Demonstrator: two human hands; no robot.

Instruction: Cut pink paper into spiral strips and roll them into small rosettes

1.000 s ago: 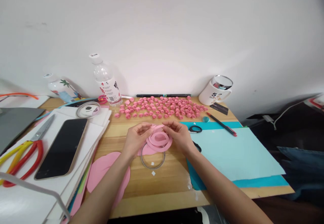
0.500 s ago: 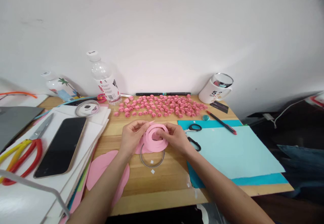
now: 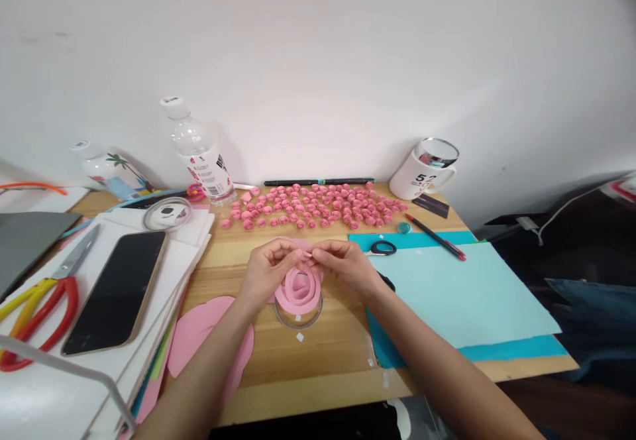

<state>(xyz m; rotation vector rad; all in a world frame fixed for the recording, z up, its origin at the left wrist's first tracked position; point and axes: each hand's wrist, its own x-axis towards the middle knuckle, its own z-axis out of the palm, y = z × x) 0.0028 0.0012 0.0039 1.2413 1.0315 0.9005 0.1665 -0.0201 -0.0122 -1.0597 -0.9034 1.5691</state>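
Observation:
A pink paper spiral (image 3: 298,301) hangs in loose coils below my fingers, over a roll of clear tape (image 3: 299,324). My left hand (image 3: 271,264) pinches the strip's end between thumb and fingertips. Right against it, my right hand (image 3: 342,264) is closed on the same strip end, fingertips meeting. More pink paper lies beneath the hands, mostly hidden. Two small white tape pieces (image 3: 299,337) lie by the roll. Cut pink paper rounds (image 3: 199,334) rest by my left forearm. Many small rolled pink paper roses (image 3: 322,207) are spread behind my hands.
On the left, a phone (image 3: 116,291) and red-yellow scissors (image 3: 50,307) lie on a paper stack. A bottle (image 3: 201,155) and a mug (image 3: 422,171) stand along the wall. Blue sheets (image 3: 457,294), black-handled scissors (image 3: 383,248) and a pen (image 3: 437,238) lie on the right.
The spiral has dropped from between my hands and now hangs below them over the tape roll. My hands have come together, with both sets of fingertips at the strip's end.

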